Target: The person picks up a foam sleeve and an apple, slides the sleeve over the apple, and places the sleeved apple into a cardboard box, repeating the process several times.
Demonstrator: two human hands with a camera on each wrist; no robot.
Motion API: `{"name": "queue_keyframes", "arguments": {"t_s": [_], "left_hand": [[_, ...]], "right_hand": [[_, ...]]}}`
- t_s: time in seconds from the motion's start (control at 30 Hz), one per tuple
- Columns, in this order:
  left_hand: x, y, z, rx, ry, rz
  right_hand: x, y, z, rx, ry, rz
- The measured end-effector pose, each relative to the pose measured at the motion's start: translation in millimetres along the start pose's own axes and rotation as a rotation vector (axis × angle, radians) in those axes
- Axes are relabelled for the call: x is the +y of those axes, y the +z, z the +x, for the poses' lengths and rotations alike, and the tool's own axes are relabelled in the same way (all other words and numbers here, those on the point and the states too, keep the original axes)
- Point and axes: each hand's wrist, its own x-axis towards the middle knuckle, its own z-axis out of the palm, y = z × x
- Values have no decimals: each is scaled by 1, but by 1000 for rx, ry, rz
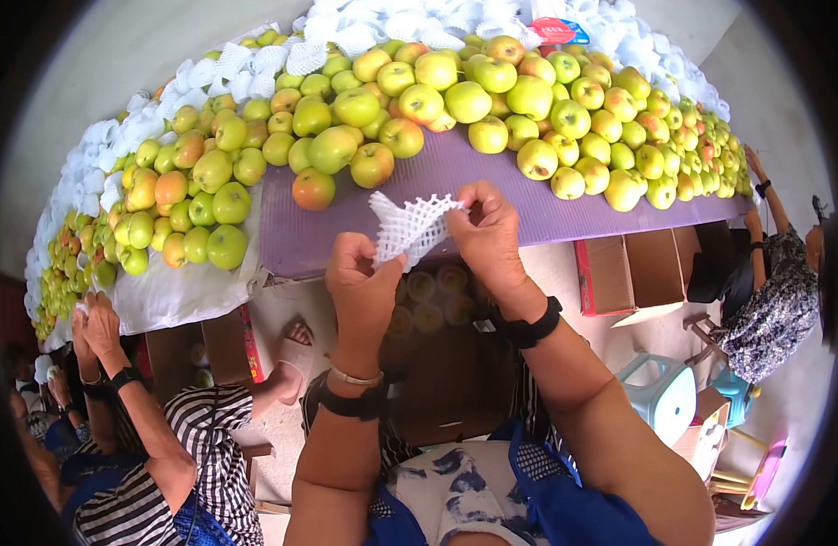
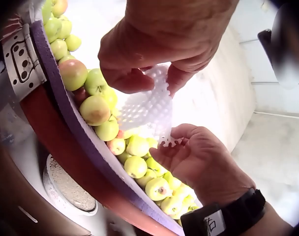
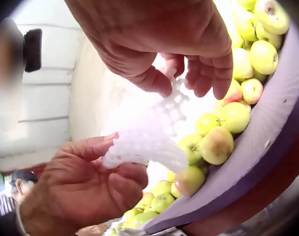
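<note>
A white foam fruit net (image 1: 412,223) is stretched between both hands above the table's front edge. My left hand (image 1: 357,282) pinches its lower left end between thumb and fingers, and my right hand (image 1: 492,238) pinches the upper right edge. In the left wrist view the net (image 2: 149,110) spans from the left hand (image 2: 162,46) down to the right hand (image 2: 203,160). The right wrist view shows the net (image 3: 144,140) hanging open, without fruit in it. Green-yellow apples (image 1: 371,164) lie piled just beyond the hands on the purple table top (image 1: 419,173).
More foam nets (image 1: 373,23) are heaped behind the apples. Below my hands an open cardboard box (image 1: 442,391) contains several round pale items. Another person's hands (image 1: 100,328) work at the left, and a further person (image 1: 769,291) is at the right beside a cardboard box (image 1: 651,268) and stools (image 1: 660,391).
</note>
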Motion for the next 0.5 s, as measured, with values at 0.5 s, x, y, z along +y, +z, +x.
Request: {"name": "queue_keyframes", "arguments": {"t_s": [0.5], "left_hand": [[6, 10, -3, 239, -127, -124]], "right_hand": [[-33, 1, -18, -22, -510, -179]]}}
